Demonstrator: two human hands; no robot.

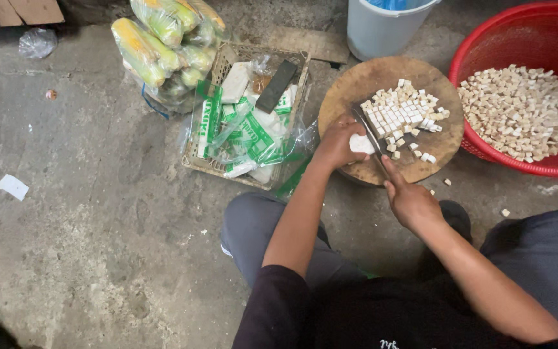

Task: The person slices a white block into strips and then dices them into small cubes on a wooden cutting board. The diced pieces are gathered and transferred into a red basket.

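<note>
While our left hand [337, 143] pins a white block [360, 144] on the round board [421, 165], our right hand [410, 201], clamped on the knife [368, 132], cuts beside those fingers; we judge a slip could nick them or scatter cubes [403, 111] onto the floor [98, 213].

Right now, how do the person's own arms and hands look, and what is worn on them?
Both forearms are bare. The left hand and right hand wear no gloves; no rings or watch show. Dark sleeves are pushed up above the elbows, part of a black top.
</note>
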